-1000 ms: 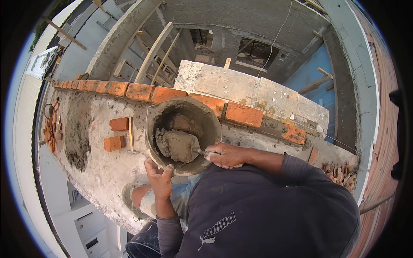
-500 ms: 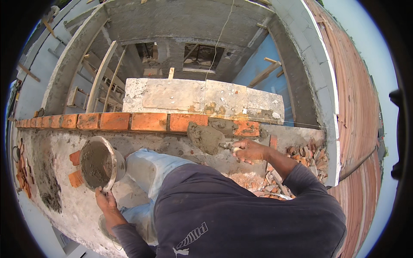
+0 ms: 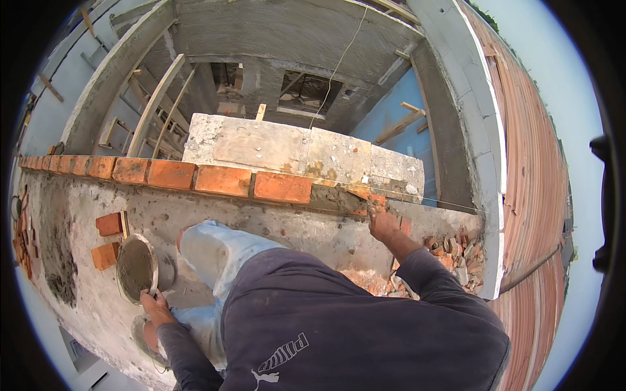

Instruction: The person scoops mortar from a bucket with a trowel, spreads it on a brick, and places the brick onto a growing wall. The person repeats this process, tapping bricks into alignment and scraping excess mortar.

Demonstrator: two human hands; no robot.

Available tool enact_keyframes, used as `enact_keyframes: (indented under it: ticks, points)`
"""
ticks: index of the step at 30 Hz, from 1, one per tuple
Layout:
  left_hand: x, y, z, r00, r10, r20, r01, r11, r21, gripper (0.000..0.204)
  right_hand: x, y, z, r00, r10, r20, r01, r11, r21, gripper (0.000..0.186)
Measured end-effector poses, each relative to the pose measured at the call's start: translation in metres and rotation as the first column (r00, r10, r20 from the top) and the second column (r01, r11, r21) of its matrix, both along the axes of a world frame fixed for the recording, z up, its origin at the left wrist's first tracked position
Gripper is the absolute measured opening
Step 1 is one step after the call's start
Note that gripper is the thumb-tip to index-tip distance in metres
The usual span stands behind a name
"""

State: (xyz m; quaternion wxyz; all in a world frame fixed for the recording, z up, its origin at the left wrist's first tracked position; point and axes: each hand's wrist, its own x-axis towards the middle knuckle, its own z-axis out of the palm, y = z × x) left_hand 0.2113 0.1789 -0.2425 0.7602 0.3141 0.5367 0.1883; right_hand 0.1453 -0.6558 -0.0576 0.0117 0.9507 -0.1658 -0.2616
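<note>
My left hand (image 3: 154, 306) grips the rim of a bucket (image 3: 171, 270) with wet grey mortar (image 3: 135, 266) inside. The bucket is tilted, low beside my knee. At the right end of the brick course, my right hand (image 3: 383, 223) is closed on a trowel; its handle is mostly hidden by my fingers. The trowel's blade (image 3: 357, 193) shows only in part, over the wall top. A bed of mortar (image 3: 334, 198) lies there, between the last full orange brick (image 3: 282, 188) and an orange brick (image 3: 377, 201) near my right hand.
A taut string line runs along the course. Two loose bricks (image 3: 108, 224) lie left of the bucket, and a second container (image 3: 140, 332) stands by my leg. Broken brick rubble (image 3: 460, 260) is heaped at right. Beyond the wall are a pale slab (image 3: 261, 146) and a deep room.
My right hand and the trowel have moved forward and slightly right; the heap of mortar on the blade is gone from view. My left hand has lowered the bucket.
</note>
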Motion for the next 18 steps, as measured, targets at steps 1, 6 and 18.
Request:
enact_keyframes:
  ticks: [1,6,18]
  points:
    - [-0.001,0.000,0.000,0.999,0.016,-0.048,-0.016,1.000,-0.001,0.035,0.002,0.005,-0.002,0.998,-0.026,-0.057,0.026,1.000,0.006,0.036]
    - [-0.002,0.004,-0.010,0.977,0.004,-0.215,-0.003,1.000,0.008,0.037,-0.001,-0.014,0.029,0.992,0.120,-0.043,-0.122,0.992,-0.042,0.034]
    - [-0.005,-0.007,0.004,0.989,-0.012,-0.148,0.005,0.999,-0.046,0.043,0.057,0.049,0.023,0.987,0.098,-0.130,-0.107,0.992,-0.068,0.038]
